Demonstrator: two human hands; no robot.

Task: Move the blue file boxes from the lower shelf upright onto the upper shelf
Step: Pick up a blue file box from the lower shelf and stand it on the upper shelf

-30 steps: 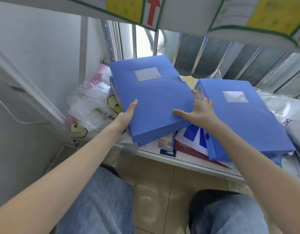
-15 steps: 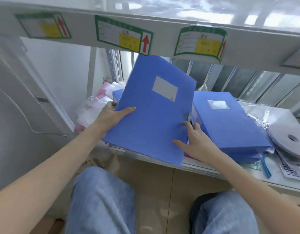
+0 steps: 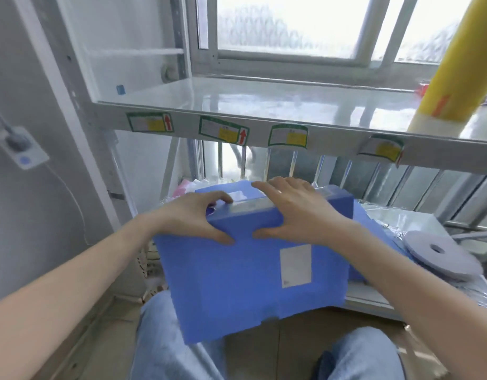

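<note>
Below the upper shelf (image 3: pixel 264 100), you hold a blue file box (image 3: pixel 250 272) upright over your knees, your left hand (image 3: pixel 194 218) and right hand (image 3: pixel 297 212) both clamped on its spine, thumbs on its front face.

Left hand (image 3: pixel 194 215), right hand (image 3: pixel 297 212) clamped

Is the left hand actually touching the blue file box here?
Touching. The head view shows the left hand wrapped over the spine edge of the blue file box, fingers on top and thumb pressed against its front face.
</note>
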